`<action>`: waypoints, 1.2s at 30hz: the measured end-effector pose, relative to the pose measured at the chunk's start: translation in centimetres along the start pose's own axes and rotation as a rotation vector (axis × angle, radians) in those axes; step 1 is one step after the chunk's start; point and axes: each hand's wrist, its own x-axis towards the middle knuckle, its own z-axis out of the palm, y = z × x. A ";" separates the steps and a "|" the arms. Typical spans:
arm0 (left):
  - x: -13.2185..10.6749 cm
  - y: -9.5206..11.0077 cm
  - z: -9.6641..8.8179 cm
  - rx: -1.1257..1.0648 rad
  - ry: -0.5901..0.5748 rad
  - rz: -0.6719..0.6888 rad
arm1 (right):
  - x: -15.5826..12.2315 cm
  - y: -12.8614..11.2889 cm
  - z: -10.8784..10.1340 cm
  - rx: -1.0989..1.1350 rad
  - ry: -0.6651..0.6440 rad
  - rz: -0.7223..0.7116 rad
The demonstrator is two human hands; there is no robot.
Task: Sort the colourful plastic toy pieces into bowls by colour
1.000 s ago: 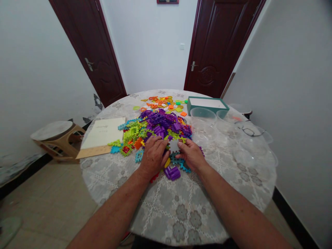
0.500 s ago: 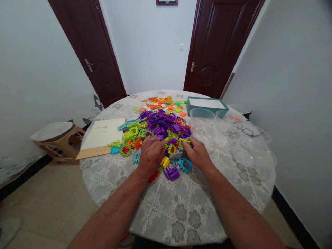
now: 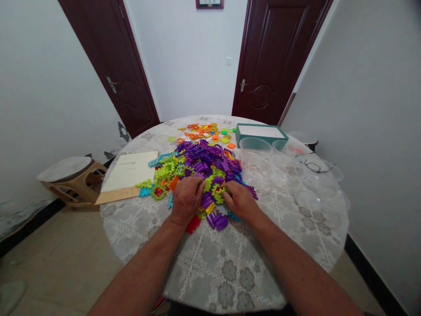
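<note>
A heap of plastic interlocking building pieces lies in front of me, with purple pieces (image 3: 200,151) on top and lime-green pieces (image 3: 169,167) to the left. My left hand (image 3: 187,198) rests at the heap's near left side with curled fingers; what they hold, if anything, is hidden. My right hand (image 3: 241,201) pinches at a lime-green toothed piece (image 3: 217,193) at the near side. Between the wrists lie ribbed purple pieces (image 3: 217,220) and a yellow piece (image 3: 209,208). A red piece (image 3: 193,224) sits by my left wrist.
Orange and yellow pieces (image 3: 200,130) are scattered behind the heap. A green box (image 3: 278,136) and clear plastic tubs (image 3: 256,148) stand at the right, with glasses (image 3: 312,166) on them. A cream booklet or folder (image 3: 126,172) lies left. A stool (image 3: 70,180) stands beside the table.
My right hand has moved left and slightly lower, onto the lime-green piece. My left hand has shifted a little left and down. Purple pieces now show right of my right hand.
</note>
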 end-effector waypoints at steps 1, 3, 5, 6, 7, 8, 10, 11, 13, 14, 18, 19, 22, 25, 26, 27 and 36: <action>-0.1 0.0 0.0 -0.022 0.009 -0.015 | 0.0 -0.1 0.2 -0.031 -0.005 0.007; -0.2 0.0 0.0 -0.053 0.014 -0.039 | 0.1 -0.4 0.7 -0.083 -0.005 0.035; -0.3 0.0 0.1 -0.051 0.013 -0.048 | 0.3 -0.7 1.0 -0.126 -0.009 0.071; -0.3 0.0 0.1 -0.047 0.015 -0.046 | 0.4 -0.7 1.3 -0.146 -0.016 0.090; -0.3 0.0 0.1 -0.046 0.022 -0.041 | 0.6 -0.8 1.5 -0.161 -0.023 0.107; -0.3 0.0 0.1 -0.045 0.031 -0.035 | 0.7 -0.8 1.6 -0.169 -0.028 0.120; -0.2 0.0 0.1 -0.045 0.044 -0.025 | 0.9 -0.8 2.0 -0.151 -0.017 0.137; -0.1 0.0 0.1 -0.044 0.048 -0.022 | 1.0 -0.7 2.0 -0.125 0.005 0.143; 0.0 0.0 -0.1 -0.045 0.050 -0.017 | 1.1 -0.5 2.1 -0.053 0.066 0.142; 0.1 0.0 -0.1 -0.047 0.050 -0.014 | 1.2 -0.4 2.0 -0.017 0.101 0.138; 0.3 0.2 -0.5 -0.059 0.042 -0.007 | 1.1 -0.1 1.2 0.093 0.204 0.136; 0.3 0.3 -0.5 -0.061 0.037 -0.007 | 1.1 -0.1 1.0 0.122 0.220 0.157; 0.3 0.4 -0.7 -0.064 0.034 -0.011 | 1.1 -0.2 0.3 0.313 0.231 0.291; 0.3 0.4 -0.7 -0.071 0.038 -0.003 | 1.1 -0.8 -0.2 0.652 0.134 0.443; 0.2 0.5 -0.7 -0.077 0.036 -0.004 | 1.1 -1.0 -0.3 0.758 0.092 0.469; 0.2 0.5 -0.7 -0.087 0.033 -0.007 | 1.1 -1.3 -0.3 0.845 0.058 0.480; 0.1 1.7 -0.9 -0.274 -0.134 -0.067 | 0.9 -1.4 0.9 1.117 0.016 0.523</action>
